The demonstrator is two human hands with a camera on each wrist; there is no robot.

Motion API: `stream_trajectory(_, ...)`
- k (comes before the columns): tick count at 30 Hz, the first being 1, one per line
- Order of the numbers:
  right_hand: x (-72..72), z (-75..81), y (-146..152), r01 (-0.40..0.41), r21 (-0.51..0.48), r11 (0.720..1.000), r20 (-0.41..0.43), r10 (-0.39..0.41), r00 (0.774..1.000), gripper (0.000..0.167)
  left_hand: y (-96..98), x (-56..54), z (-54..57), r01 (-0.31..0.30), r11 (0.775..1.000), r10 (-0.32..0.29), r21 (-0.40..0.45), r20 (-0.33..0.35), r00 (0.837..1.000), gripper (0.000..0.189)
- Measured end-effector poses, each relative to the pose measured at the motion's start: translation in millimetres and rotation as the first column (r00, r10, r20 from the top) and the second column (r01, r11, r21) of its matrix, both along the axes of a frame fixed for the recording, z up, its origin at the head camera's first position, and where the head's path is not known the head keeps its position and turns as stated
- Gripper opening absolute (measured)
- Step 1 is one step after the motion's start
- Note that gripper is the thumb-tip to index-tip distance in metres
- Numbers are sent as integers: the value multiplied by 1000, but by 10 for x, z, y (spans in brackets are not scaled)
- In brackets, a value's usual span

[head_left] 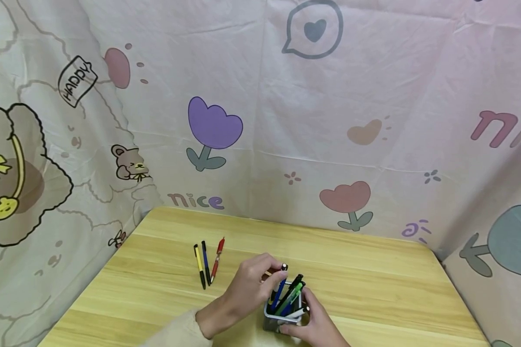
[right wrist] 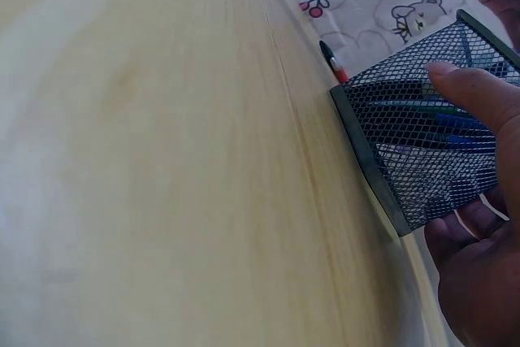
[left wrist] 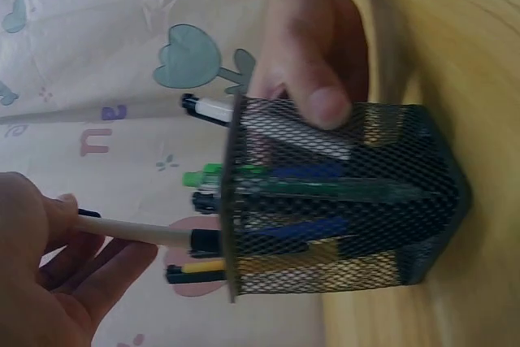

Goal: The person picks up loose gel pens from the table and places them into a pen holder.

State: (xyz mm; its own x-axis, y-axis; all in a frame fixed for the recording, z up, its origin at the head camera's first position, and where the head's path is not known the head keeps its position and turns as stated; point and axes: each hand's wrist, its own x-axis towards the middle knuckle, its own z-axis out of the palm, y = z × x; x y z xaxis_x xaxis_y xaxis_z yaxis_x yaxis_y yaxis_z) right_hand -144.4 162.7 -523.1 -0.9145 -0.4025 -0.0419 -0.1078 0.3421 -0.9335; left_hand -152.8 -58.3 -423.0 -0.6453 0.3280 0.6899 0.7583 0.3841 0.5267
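Note:
A black wire-mesh pen holder (left wrist: 349, 241) stands on the table, packed with several pens. My right hand (head_left: 312, 320) grips it from the side, its thumb (right wrist: 467, 91) pressed along the mesh in the right wrist view. Above the opening, my left hand (head_left: 256, 282) pinches a pen (left wrist: 138, 231) by its upper end. In the left wrist view that pen has a pale barrel and a black section at the holder's rim. A green pen (left wrist: 203, 176), a yellow-and-black pen (left wrist: 195, 270) and a white pen (left wrist: 213, 110) poke out of the holder.
To the left on the wooden table (head_left: 351, 260) lie a yellow pen (head_left: 199, 262), a dark blue pen (head_left: 205, 258) and a red pen (head_left: 218, 255), side by side. A printed cloth (head_left: 265, 86) hangs behind the table and along its sides.

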Motion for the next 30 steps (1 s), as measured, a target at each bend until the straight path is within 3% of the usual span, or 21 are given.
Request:
stream_trajectory(8, 0, 7, -8, 7, 1, 1000, 26, -7, 1000, 85, 6, 11, -98, 22, 993, -7, -112, 129, 992, 11)
stream_trajectory(14, 6, 15, -14, 29, 25, 999, 16, -29, 999, 85, 6, 14, -155, 19, 978, 18, -208, 173, 985, 12)
stream_trajectory(18, 10, 17, -15, 27, 36, 999, 12, -28, 1000, 87, 17, 11, -194, -4, 968, 45, -251, 160, 986, 13)
stream_trajectory(25, -6, 4, -17, 27, 53, 998, 24, -28, 999, 90, 67, 14, -212, -64, 942, 85, -329, 49, 995, 35)
stream_trajectory(30, -7, 2, -11, 29, 45, 999, 26, -30, 999, 93, 85, 31, -227, -84, 924, 90, -373, 0, 996, 30)
